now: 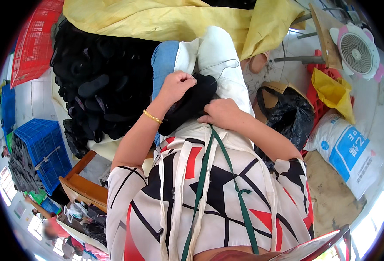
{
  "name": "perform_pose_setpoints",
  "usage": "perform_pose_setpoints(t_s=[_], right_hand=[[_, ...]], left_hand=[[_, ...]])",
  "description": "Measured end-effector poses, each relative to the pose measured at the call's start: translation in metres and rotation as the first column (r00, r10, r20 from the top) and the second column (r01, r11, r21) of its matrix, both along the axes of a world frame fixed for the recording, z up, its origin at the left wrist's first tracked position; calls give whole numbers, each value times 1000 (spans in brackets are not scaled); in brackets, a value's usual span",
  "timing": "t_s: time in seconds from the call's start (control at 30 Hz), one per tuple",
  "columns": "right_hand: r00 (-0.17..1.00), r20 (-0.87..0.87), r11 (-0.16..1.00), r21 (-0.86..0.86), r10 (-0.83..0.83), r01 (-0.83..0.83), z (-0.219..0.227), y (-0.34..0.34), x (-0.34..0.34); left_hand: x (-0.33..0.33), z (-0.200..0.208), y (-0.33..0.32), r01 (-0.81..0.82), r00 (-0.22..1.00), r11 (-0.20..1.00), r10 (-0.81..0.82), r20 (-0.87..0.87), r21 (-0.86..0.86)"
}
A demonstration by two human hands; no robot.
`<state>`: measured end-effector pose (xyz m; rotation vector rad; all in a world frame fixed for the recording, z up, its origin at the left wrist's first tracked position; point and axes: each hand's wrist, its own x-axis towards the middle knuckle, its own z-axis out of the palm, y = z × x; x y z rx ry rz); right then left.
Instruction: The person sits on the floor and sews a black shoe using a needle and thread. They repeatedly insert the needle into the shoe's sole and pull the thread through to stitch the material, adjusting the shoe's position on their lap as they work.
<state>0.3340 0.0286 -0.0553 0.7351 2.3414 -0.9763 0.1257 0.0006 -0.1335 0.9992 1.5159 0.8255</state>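
Holds a black shoe (190,105) on the lap, against white cloth (220,54). Presses thumb and fingertips of the left hand (176,88) together at the shoe's upper edge; cannot tell what, if anything, they pinch. Grips the shoe's right edge with the right hand (224,112), thumb nearest the waist. Has a thin thread (238,63) looped over the cloth. Sits with a heap of black shoes (98,87) close on the left, a black plastic bag (290,115) on the right.
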Motion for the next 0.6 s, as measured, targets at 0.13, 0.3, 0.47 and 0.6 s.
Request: perform_pose_setpoints(t_s=[0.13,0.3,0.47,0.6], right_hand=[[975,-219,999,-24,-29,25,-21,-4,14],[928,-258,921,-350,-270,171,4,26,36],[856,-287,894,-271,-430,358,31,39,27],[904,-370,916,245,-214,317,22,37,7]], left_hand=[[-2,-3,-1,-21,996,999,25,81,-47],[0,2,-4,-65,988,996,73,137,-58],[3,14,-2,-97,974,986,121,189,-135],[2,18,0,-102,959,971,154,238,-217]])
